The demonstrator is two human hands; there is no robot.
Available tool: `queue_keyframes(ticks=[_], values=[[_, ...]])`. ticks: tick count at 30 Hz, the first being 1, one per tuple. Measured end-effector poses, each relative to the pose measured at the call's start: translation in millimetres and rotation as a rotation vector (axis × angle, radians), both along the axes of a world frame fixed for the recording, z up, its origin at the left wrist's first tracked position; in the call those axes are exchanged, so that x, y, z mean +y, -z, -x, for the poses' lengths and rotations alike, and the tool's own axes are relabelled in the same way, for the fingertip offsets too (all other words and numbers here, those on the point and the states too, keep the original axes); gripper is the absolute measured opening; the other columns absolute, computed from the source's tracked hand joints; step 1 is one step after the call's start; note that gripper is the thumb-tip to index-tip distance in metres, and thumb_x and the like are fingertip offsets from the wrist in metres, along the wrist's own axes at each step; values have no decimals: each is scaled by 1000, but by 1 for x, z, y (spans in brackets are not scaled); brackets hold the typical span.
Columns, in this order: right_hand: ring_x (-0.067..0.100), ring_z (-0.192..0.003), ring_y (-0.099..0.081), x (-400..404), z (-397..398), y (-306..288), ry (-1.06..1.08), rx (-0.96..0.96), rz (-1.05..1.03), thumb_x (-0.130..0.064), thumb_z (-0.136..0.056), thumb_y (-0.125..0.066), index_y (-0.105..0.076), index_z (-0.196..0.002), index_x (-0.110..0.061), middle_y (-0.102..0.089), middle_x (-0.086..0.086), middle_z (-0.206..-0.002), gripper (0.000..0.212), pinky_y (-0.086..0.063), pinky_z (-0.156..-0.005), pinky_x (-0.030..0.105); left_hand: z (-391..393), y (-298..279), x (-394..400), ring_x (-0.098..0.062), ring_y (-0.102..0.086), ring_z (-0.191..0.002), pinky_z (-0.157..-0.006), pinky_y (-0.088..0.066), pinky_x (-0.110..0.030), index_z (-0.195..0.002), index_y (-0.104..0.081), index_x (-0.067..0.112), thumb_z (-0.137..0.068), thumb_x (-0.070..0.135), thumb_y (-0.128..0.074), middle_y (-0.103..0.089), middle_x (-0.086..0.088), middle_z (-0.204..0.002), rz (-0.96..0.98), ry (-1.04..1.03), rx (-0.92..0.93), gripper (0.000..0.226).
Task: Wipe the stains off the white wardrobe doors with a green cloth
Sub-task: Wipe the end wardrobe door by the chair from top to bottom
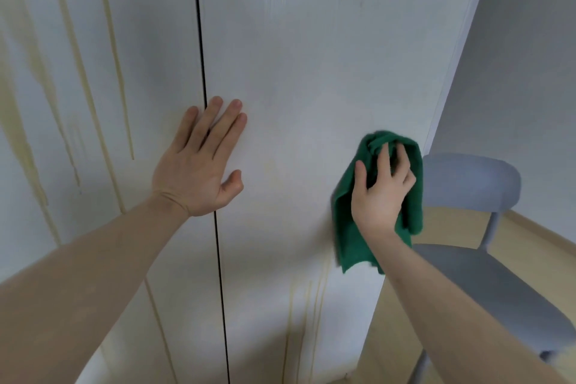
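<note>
Two white wardrobe doors fill the view, split by a dark vertical gap. The left door (93,72) carries long yellowish drip stains (115,72) running down it. The right door (311,56) looks mostly clean up high, with faint yellow streaks (307,315) low down. My left hand (199,162) lies flat and open across the gap, palm on the doors. My right hand (381,193) presses a bunched green cloth (352,240) against the right door near its right edge; part of the cloth hangs below the hand.
A grey-blue chair (486,277) stands right beside the wardrobe's right side, on a light wooden floor (523,246). A pale wall (530,56) runs behind the chair.
</note>
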State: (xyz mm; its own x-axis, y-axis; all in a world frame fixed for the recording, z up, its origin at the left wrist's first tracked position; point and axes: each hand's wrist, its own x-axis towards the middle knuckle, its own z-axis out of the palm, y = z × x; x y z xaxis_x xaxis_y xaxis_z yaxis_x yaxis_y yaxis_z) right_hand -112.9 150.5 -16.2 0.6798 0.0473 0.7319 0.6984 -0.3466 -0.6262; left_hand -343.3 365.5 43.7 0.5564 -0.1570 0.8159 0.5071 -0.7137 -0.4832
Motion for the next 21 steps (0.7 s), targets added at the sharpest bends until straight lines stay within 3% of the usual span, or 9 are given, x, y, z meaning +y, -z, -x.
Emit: queue_keyframes(ticks=[7,9,12,14,17,21], values=[[35,-132,-43,-4,34,128,-25,303,84,-22,-102,-63,-43,-148,-7,-36,16,-152,52,-42,-111,45,0,2,1,-35,-7,-160,-129,-2,-52,-163,-20,3,-86,42,-50,-14,-13,-172,17,4,-1,91],[33,-118,-53,-11,42,161,-69,458,219,-20,-101,-64,-42,-142,-10,-36,13,-148,48,-50,-100,41,0,2,0,-35,-7,-160,-129,-3,-52,-163,-21,2,-86,42,-50,-16,-14,-172,9,6,-5,91],[24,-94,-56,-17,49,185,-169,655,295,-20,-102,-61,-41,-142,-14,-39,6,-142,45,-48,-83,33,0,3,1,-36,-10,-159,-129,-5,-53,-162,-25,1,-86,41,-51,-18,-14,-171,1,16,-6,90],[18,-95,-55,-16,54,173,-237,680,237,-18,-102,-61,-45,-137,-14,-44,3,-136,39,-48,-88,31,-1,1,1,-36,-10,-159,-129,-4,-53,-162,-24,1,-86,41,-50,-17,-14,-172,14,35,-7,90],[5,-97,-55,-15,63,131,-287,573,88,-18,-100,-65,-51,-119,-21,-49,-6,-118,25,-51,-99,36,-1,2,3,-36,-9,-160,-129,-4,-53,-163,-22,2,-87,42,-46,-15,-13,-172,40,51,-5,89],[0,-101,-57,-11,72,37,-394,358,-152,-20,-95,-74,-55,-111,-26,-54,-11,-111,25,-51,-94,28,-4,3,-1,-34,-8,-160,-129,-3,-52,-163,-21,3,-87,42,-46,-15,-12,-172,54,48,-20,90]])
